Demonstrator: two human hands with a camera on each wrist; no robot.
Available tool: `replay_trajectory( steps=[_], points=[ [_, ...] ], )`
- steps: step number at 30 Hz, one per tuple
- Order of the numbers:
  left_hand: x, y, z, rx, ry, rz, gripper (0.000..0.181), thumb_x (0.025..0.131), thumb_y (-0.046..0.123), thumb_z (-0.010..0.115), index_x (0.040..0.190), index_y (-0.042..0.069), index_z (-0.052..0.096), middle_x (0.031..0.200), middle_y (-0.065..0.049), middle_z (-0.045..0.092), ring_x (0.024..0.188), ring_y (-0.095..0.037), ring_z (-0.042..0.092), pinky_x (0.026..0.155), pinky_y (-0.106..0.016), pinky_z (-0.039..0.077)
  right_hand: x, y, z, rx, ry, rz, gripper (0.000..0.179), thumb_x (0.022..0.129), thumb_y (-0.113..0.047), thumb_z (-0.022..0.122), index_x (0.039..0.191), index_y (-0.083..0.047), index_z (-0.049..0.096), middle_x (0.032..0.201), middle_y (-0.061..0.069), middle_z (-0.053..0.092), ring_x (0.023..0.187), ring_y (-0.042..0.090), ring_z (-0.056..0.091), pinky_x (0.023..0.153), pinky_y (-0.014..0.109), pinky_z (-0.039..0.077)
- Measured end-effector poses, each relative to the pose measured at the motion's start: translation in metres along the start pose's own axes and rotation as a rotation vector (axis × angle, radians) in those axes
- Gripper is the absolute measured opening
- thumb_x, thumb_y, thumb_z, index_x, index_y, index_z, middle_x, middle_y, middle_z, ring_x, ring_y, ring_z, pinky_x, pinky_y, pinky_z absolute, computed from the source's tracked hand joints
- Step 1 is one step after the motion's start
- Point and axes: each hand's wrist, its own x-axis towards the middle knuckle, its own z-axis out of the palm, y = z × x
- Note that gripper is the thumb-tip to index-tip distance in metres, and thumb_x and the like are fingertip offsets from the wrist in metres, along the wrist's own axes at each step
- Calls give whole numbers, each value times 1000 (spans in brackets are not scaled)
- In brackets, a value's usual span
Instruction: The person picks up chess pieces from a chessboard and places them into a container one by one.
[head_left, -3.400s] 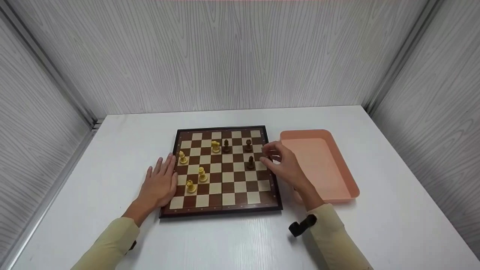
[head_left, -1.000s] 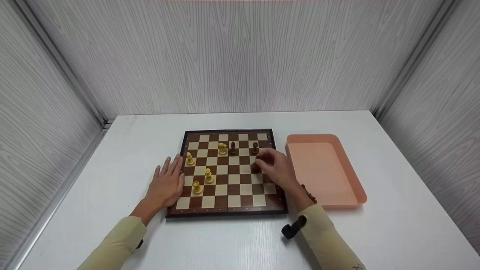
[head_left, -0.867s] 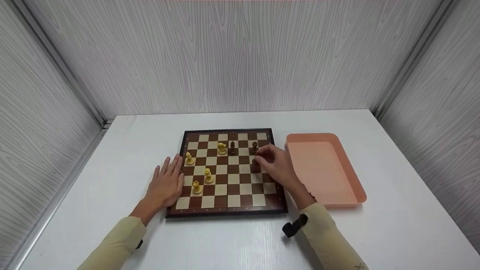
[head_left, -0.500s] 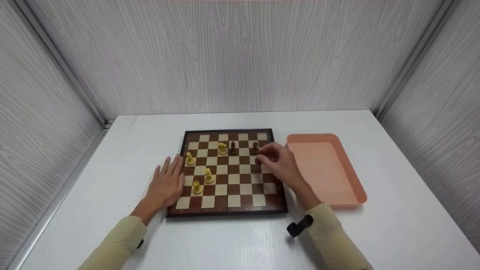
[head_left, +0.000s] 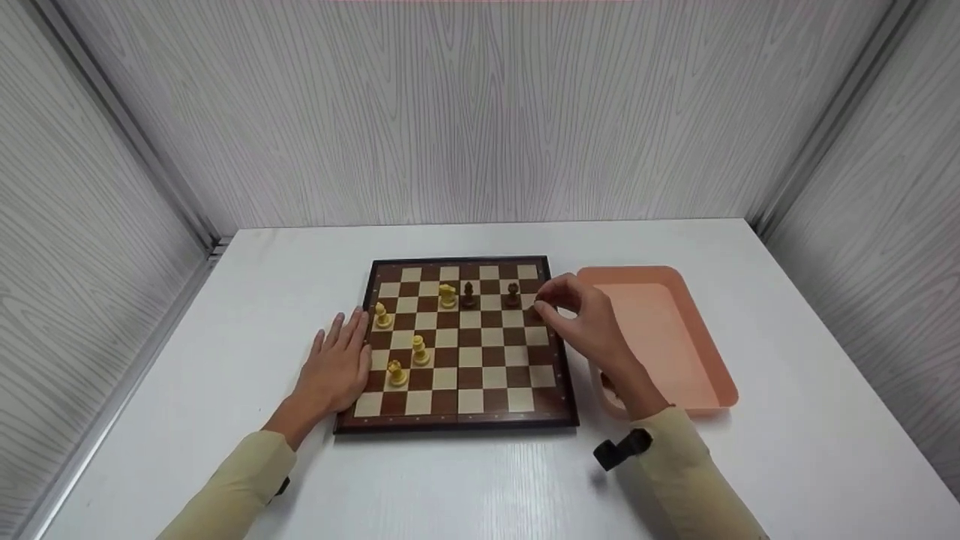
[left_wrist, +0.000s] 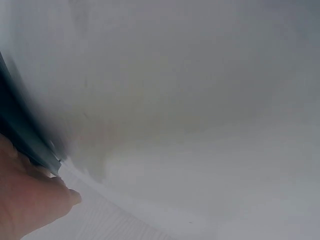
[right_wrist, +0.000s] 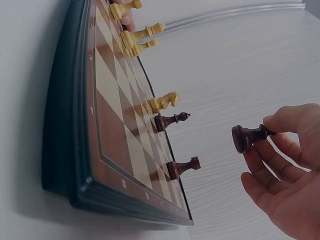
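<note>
Right wrist view: right hand (right_wrist: 292, 187) clamps a dark chess piece (right_wrist: 244, 138) between fingers, raised near the chessboard's (right_wrist: 112, 132) right edge; left hand's (head_left: 337, 371) lie straight. Pinched by its narrow top, it could slip.

Grained panels (head_left: 480, 112) back and flank a white table (head_left: 450, 480), booth-like.
</note>
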Motion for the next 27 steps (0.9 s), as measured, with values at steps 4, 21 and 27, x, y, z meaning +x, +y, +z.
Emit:
replay_trajectory(
  steps=[4, 21, 27],
  points=[
    [0, 1, 0, -10, -8, -6, 60, 112, 26, 27, 163, -2, 14, 170, -18, 14, 155, -42, 9, 122, -62, 10, -2, -13, -8, -31, 30, 30, 18, 93, 4, 71, 110, 10, 66, 104, 24, 68, 99, 38, 68, 97, 55, 52],
    [0, 3, 4, -17, 37, 5, 59, 112, 26, 29, 162, -3, 18, 169, -19, 19, 155, -42, 14, 121, -63, 12, -7, -31, -51, -49, 73, 40, 14, 98, 3, 65, 110, 9, 66, 100, 25, 71, 94, 35, 71, 98, 39, 53],
    [1, 0, 0, -9, 15, 0, 59, 112, 26, 28, 162, -3, 16, 169, -19, 16, 155, -42, 12, 122, -63, 11, -9, -28, -59, -62, 115, 42, 14, 96, 7, 65, 109, 9, 66, 100, 27, 70, 96, 43, 70, 92, 24, 54]
  ],
)
